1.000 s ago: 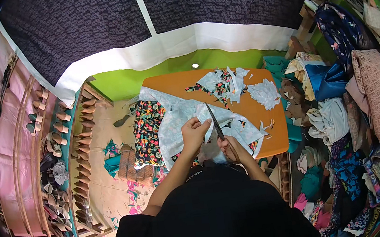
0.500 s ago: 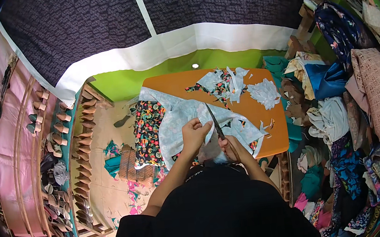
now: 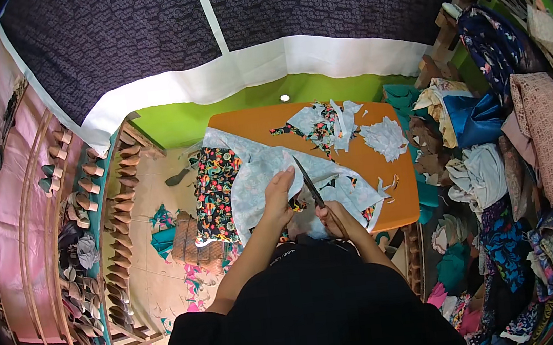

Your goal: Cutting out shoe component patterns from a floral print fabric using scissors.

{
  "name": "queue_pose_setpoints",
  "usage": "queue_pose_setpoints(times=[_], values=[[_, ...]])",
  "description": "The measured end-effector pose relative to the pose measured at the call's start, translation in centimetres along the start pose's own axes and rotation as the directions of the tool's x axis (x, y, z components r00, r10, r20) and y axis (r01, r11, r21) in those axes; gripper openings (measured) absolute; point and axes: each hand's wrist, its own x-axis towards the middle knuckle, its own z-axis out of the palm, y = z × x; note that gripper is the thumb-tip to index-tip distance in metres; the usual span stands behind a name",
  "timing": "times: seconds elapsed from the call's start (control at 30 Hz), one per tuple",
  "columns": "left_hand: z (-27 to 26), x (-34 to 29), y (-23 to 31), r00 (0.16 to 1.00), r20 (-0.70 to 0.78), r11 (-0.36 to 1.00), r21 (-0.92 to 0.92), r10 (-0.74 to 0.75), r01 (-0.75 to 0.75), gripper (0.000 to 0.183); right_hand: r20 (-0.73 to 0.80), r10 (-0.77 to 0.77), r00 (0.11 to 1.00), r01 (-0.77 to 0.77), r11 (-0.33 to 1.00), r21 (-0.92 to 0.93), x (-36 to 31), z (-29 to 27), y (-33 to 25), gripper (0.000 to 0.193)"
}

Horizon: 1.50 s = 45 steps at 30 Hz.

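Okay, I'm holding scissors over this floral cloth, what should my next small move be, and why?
Probably draw the floral cloth taut with your left hand: it sits just left of the scissors, which your right hand holds pointing away from you, and the cloth lies folded.

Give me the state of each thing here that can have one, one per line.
Scissors: held, blades look closed
Right hand: closed around scissors
Left hand: over cloth, grip unclear
Cloth: partly turned over, pale side up
Scraps: loose, heaped
Table: partly covered
Curtain: hanging
Fabrics: crumpled, piled
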Motion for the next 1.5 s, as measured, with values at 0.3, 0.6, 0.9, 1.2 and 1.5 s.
queue_pose_setpoints(times=[0.3, 0.6, 0.9, 1.2, 1.5], values=[[-1.1, 0.9, -1.3, 0.951, 0.073, 0.907, 0.287, 0.3, -0.308, 0.02, 0.07, 0.068, 0.995, -0.081, 0.977, 0.197, 0.2, 0.4, 0.6, 0.07], [-0.7, 0.5, -1.3, 0.931, 0.08, 0.88, 0.304, 0.357, -0.364, 0.02, 0.124, 0.162, 0.979, -0.197, 0.91, 0.366, 0.4, 0.7, 1.2, 0.057], [-0.8, 0.6, -1.5, 0.933, 0.086, 0.879, 0.316, 0.349, -0.358, 0.021, 0.068, 0.174, 0.982, -0.187, 0.923, 0.336, 0.2, 0.6, 0.9, 0.048], [-0.7, 0.3, -1.1, 0.939, 0.089, 0.885, 0.316, 0.331, -0.342, 0.022, 0.081, 0.165, 0.983, -0.181, 0.941, 0.286, 0.3, 0.2, 0.8, 0.039], [-0.1, -0.4, -1.1, 0.934, 0.106, 0.853, 0.383, 0.341, -0.354, 0.021, 0.116, 0.072, 0.991, -0.106, 0.94, 0.324, 0.3, -0.1, 2.3, 0.069]])
